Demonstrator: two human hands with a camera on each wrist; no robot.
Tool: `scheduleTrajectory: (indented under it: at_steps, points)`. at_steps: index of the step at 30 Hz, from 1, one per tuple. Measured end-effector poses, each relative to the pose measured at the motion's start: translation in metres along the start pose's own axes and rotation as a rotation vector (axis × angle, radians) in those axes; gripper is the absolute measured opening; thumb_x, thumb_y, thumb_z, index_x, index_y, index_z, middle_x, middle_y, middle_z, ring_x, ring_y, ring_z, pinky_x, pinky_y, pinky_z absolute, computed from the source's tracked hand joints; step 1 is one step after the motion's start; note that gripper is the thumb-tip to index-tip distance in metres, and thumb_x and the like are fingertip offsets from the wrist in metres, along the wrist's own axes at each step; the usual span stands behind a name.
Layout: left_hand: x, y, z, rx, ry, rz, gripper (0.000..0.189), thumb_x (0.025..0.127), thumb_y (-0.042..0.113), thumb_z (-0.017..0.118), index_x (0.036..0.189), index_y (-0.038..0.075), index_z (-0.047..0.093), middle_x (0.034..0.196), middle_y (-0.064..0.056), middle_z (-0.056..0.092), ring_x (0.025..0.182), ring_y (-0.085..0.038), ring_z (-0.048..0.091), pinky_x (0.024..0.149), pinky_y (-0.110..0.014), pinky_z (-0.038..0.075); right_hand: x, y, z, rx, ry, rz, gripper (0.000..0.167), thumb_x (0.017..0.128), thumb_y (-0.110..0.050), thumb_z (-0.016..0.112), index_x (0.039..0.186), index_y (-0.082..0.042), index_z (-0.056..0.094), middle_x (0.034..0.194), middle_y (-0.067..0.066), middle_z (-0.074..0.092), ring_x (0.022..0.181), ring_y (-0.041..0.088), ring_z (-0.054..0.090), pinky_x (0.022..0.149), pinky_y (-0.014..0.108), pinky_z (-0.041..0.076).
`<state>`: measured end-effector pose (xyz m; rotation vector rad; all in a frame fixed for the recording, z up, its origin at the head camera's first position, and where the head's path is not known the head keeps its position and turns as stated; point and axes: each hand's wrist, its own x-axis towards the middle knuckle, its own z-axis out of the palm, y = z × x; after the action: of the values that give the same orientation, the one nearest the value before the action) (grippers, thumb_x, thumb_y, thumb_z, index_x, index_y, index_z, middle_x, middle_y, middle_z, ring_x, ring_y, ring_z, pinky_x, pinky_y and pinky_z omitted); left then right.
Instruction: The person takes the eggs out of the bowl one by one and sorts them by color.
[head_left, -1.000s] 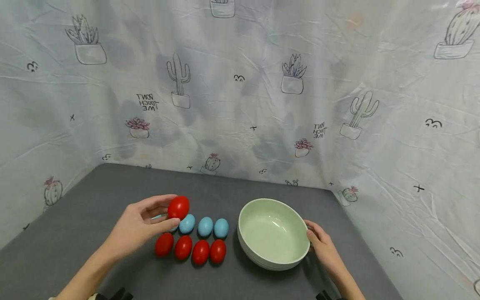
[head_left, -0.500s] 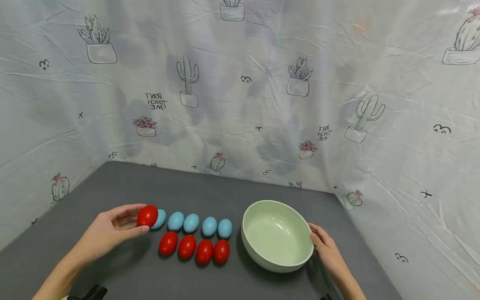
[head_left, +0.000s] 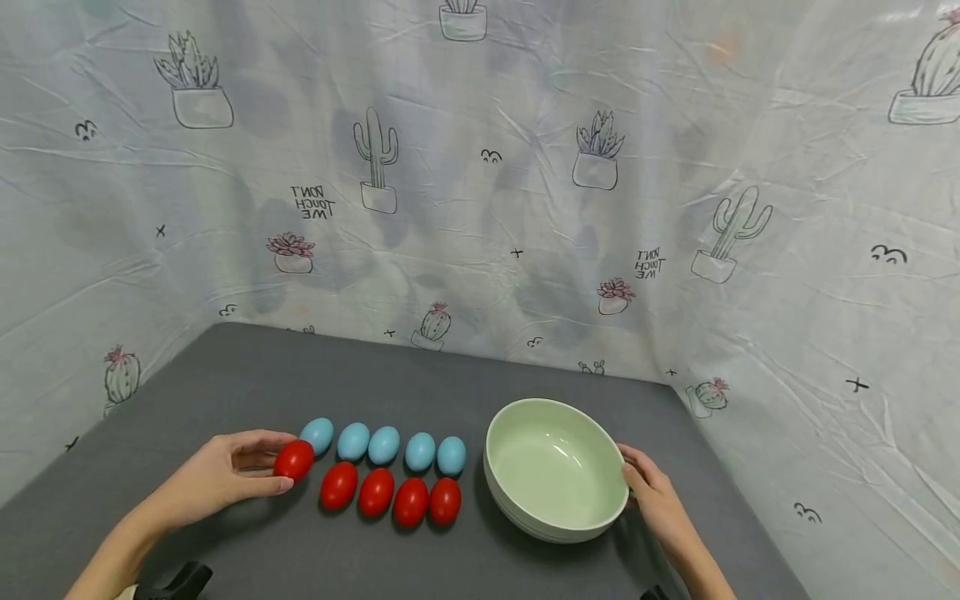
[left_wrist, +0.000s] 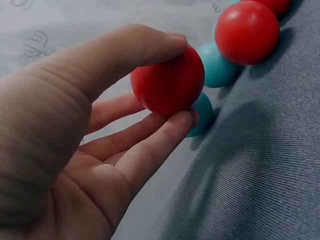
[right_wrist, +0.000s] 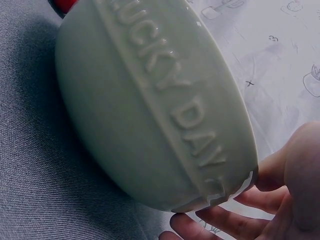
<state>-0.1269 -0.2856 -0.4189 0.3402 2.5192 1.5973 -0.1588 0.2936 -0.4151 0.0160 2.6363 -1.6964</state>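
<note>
My left hand (head_left: 222, 472) pinches a red egg (left_wrist: 168, 81) between thumb and fingertips, low over the table at the left end of two rows of eggs. Just behind the held egg lies the leftmost blue egg (head_left: 317, 436). A row of several blue eggs runs rightward from there. In front of it is a row of several red eggs, the nearest being a red egg (head_left: 339, 487) to the right of my left hand. My right hand (head_left: 651, 492) holds the right side of a pale green bowl (right_wrist: 135, 120), thumb at the rim and fingers against its outer wall. The bowl's inside is bare.
The dark grey cloth-covered table (head_left: 315, 567) carries everything. A white sheet (head_left: 480, 200) printed with cacti hangs behind it and along both sides. The bowl stands to the right of both egg rows, close to their right ends.
My left hand has moved left with the red egg, from over the blue row to beyond its left end, then lowered toward the table. My right hand stays on the bowl.
</note>
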Motion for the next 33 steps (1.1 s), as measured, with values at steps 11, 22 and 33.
scheduleTrajectory:
  at_steps: [11,22,33]
  points:
    - [0.006,-0.006,0.005,0.058,-0.062,0.013,0.054,0.086,0.023,0.079,0.132,0.001,0.059,0.122,-0.012,0.061,0.107,-0.03,0.059,0.079,-0.028,0.055,-0.001,-0.002,-0.001,0.013,0.004,0.004,0.039,0.108,-0.015,0.041,0.144,0.0,0.044,0.136,0.024,0.052,0.104,0.025,0.059,0.071,0.033,0.055]
    - [0.009,-0.013,0.008,0.04,-0.08,0.013,0.062,0.083,0.021,0.082,0.132,-0.004,0.055,0.121,-0.017,0.061,0.1,-0.012,0.063,0.08,-0.027,0.057,0.001,0.001,0.001,0.021,0.01,0.004,0.039,0.107,-0.016,0.043,0.144,0.0,0.045,0.137,0.023,0.052,0.108,0.025,0.057,0.073,0.033,0.054]
    - [0.006,-0.007,0.004,0.025,-0.087,0.02,0.059,0.085,0.02,0.08,0.133,-0.003,0.054,0.125,-0.019,0.059,0.105,-0.018,0.062,0.081,-0.027,0.057,0.001,0.0,0.0,0.037,0.014,0.005,0.039,0.107,-0.018,0.045,0.143,-0.001,0.046,0.135,0.021,0.054,0.102,0.02,0.058,0.074,0.032,0.052]
